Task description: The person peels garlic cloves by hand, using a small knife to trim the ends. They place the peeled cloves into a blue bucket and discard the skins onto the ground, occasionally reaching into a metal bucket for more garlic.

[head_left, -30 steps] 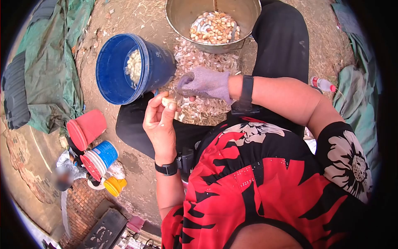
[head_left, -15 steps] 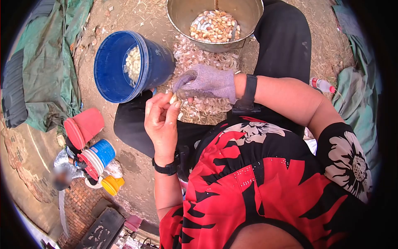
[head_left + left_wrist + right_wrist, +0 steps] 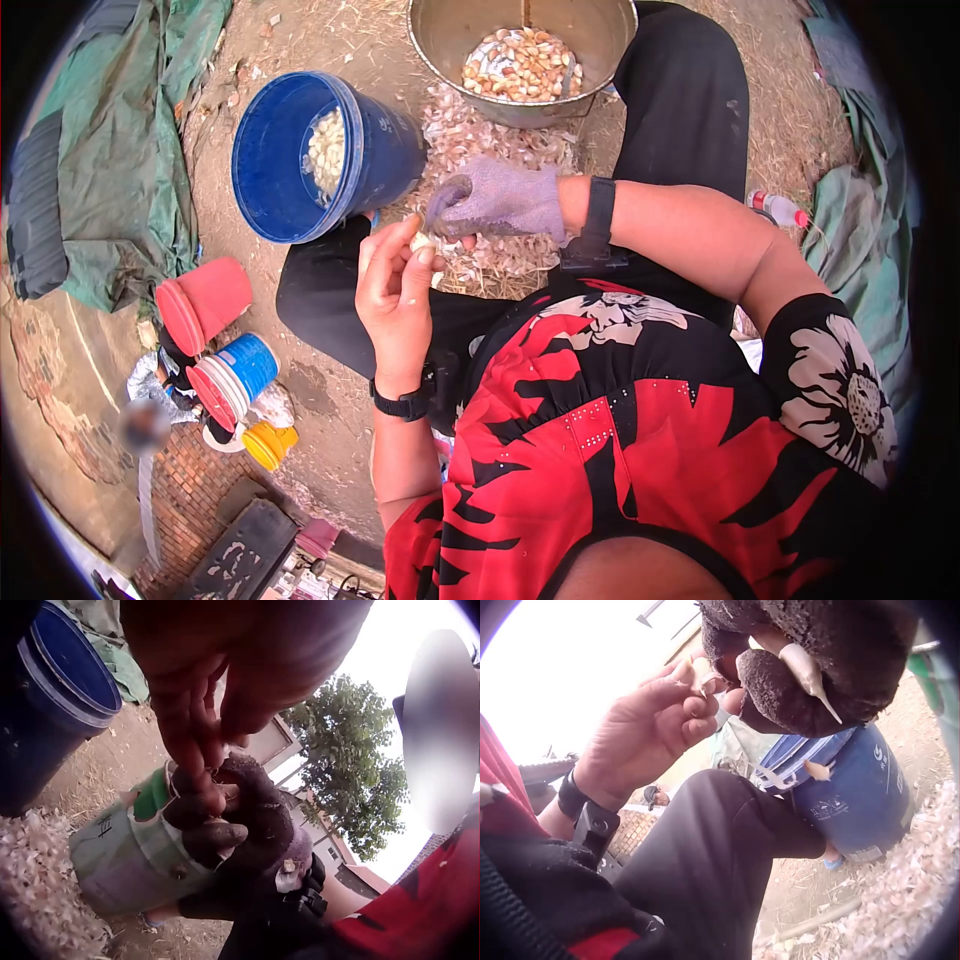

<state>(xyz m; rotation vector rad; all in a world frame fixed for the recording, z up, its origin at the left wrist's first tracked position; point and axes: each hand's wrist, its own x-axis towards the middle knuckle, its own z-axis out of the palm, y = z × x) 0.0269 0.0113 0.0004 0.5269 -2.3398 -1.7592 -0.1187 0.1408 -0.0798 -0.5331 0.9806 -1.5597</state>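
The bare left hand (image 3: pixel 395 295) pinches a pale garlic clove (image 3: pixel 422 242) between thumb and fingertips, right beside the gloved right hand (image 3: pixel 503 200). In the right wrist view, the dark, dirty palm side of the glove (image 3: pixel 780 694) is curled round another clove (image 3: pixel 802 667) with a pointed tip. Across from it the left hand (image 3: pixel 649 727) holds its clove and a bit of skin (image 3: pixel 699 675). The left wrist view has the fingertips of both hands meeting, though the left hand (image 3: pixel 240 660) is dark and its clove mostly hidden.
A blue bucket (image 3: pixel 385 150) with peeled cloves (image 3: pixel 326 155) stands left of the hands. Beyond them is a metal pot (image 3: pixel 425 50) holding unpeeled cloves (image 3: pixel 525 65). Loose skins (image 3: pixel 480 135) cover the ground between. Red (image 3: pixel 222 290) and yellow (image 3: pixel 268 443) buckets stand farther left, near another person.
The left hand has shifted slightly right, with its clove closer to the glove. Its index finger now stands more raised than half a second ago. The right hand has barely moved.
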